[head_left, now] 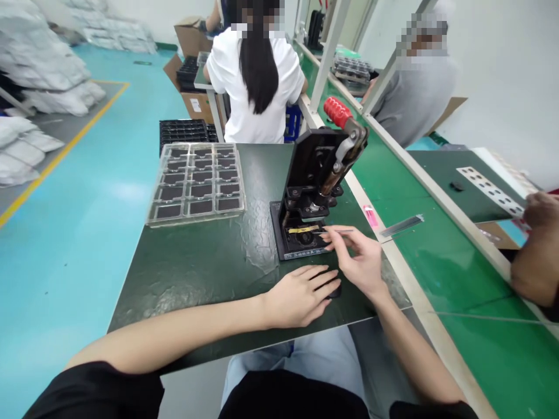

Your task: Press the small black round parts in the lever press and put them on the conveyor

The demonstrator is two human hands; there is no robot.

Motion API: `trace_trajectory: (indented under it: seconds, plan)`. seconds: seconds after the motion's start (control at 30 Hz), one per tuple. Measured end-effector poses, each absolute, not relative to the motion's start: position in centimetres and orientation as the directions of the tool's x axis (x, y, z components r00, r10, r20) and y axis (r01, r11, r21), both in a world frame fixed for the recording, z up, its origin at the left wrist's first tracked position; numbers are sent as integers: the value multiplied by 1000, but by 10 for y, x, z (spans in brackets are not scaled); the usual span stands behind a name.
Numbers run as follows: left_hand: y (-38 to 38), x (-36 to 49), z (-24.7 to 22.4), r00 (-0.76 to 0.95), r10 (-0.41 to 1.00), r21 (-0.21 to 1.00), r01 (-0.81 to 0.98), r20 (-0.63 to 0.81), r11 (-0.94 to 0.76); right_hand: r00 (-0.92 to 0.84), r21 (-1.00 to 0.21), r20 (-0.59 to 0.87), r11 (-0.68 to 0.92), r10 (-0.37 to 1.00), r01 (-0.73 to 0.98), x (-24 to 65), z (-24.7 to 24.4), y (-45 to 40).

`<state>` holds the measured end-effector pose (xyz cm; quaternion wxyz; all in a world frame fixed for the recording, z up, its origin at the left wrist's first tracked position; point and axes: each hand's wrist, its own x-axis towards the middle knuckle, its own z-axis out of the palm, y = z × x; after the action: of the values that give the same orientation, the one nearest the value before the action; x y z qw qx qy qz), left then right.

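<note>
A black hand press [323, 157] with a red grip [337, 110] on its lever stands on the dark green table. On its base lies a yellow strip [299, 230] beside a round dark recess. My right hand [360, 256] is at the right of the base, pinching a thin metal tool [346, 231]; its tip reaches toward the strip, and I cannot tell whether they touch. In front of the press, my left hand [301, 294] lies palm down with fingers stretched. A small black piece [335, 290] shows partly from under its fingertips, the rest hidden.
A clear tray [243, 201] with dark flat pieces in its compartments sits at the back left. Thin grey strips [402, 225] lie on the green conveyor [437, 256] at the right. A person in white [257, 81] sits ahead; another person's hand [541, 212] is at far right.
</note>
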<state>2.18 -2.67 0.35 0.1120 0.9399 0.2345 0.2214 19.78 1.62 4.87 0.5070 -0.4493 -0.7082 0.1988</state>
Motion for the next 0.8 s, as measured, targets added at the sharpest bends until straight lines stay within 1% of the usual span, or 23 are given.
trace_trajectory:
  seconds: [0.1, 0.17, 0.27, 0.4, 0.57, 0.67, 0.73, 0.8]
  plan:
    - [-29, 23, 1, 762, 506, 291, 417, 405, -861, -201, -660, 545, 565, 814, 496, 193, 40, 28]
    - [-30, 23, 1, 737, 500, 257, 429, 454, -866, -241, -618, 548, 582, 801, 528, 192, 37, 33]
    - [-32, 24, 4, 722, 464, 214, 415, 513, -884, -226, -596, 566, 583, 793, 552, 192, 35, 37]
    - [-33, 24, 8, 721, 444, 183, 414, 532, -892, -211, -594, 582, 587, 785, 550, 191, 35, 37]
    - [-30, 27, 8, 649, 576, 164, 582, 496, -797, -236, -589, 576, 598, 782, 543, 185, 31, 40]
    - [-28, 27, 8, 630, 625, 161, 633, 461, -757, -256, -589, 554, 591, 792, 551, 181, 28, 43]
    - [-28, 26, 9, 651, 637, 174, 630, 413, -757, -208, -624, 547, 560, 811, 545, 182, 28, 43]
    - [-28, 24, 11, 665, 641, 211, 613, 383, -762, -79, -686, 548, 501, 833, 527, 186, 31, 40]
